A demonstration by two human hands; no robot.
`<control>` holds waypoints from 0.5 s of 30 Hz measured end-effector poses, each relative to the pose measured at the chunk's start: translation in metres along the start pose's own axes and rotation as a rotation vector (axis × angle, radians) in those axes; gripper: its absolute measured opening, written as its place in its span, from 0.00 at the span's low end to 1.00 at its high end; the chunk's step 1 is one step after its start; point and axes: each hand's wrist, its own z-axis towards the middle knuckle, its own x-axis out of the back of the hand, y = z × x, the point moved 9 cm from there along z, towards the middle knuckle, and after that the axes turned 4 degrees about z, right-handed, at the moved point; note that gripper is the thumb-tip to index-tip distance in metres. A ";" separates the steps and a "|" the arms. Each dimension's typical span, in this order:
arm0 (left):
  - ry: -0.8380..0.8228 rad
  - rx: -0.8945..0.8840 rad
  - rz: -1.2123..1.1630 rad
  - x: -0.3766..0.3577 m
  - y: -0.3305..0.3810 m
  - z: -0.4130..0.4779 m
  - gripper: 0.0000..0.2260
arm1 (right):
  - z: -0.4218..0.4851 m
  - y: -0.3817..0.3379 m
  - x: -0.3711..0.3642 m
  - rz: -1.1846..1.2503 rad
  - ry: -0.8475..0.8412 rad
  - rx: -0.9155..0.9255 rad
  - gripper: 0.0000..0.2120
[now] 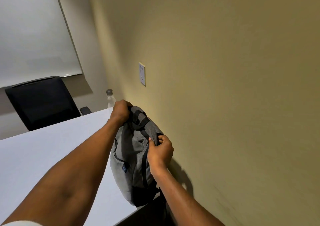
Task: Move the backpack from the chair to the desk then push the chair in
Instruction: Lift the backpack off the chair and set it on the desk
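Observation:
A grey backpack stands upright on the right end of the white desk, close to the beige wall. My left hand is closed around the top handle of the backpack. Lower down, my right hand grips a grey shoulder strap on the side of the backpack that faces the wall. The bottom corner of the backpack sits near the desk's right edge. The chair it came from is out of view.
A black office chair stands at the far side of the desk. A clear bottle with a grey cap stands at the desk's far right corner. A wall switch plate is on the wall, and a whiteboard hangs at the back left.

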 end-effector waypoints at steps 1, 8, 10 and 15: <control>-0.022 0.000 -0.008 -0.003 -0.001 0.003 0.15 | 0.004 -0.001 -0.001 -0.020 -0.001 0.015 0.05; -0.129 -0.045 -0.061 -0.030 -0.006 -0.018 0.31 | 0.023 -0.002 0.017 -0.119 0.032 0.065 0.12; -0.116 -0.083 -0.063 -0.039 0.001 -0.031 0.30 | 0.029 -0.006 0.024 -0.131 0.046 0.096 0.15; -0.174 -0.103 -0.020 -0.067 -0.001 -0.060 0.24 | 0.045 -0.010 0.033 -0.203 0.066 0.154 0.15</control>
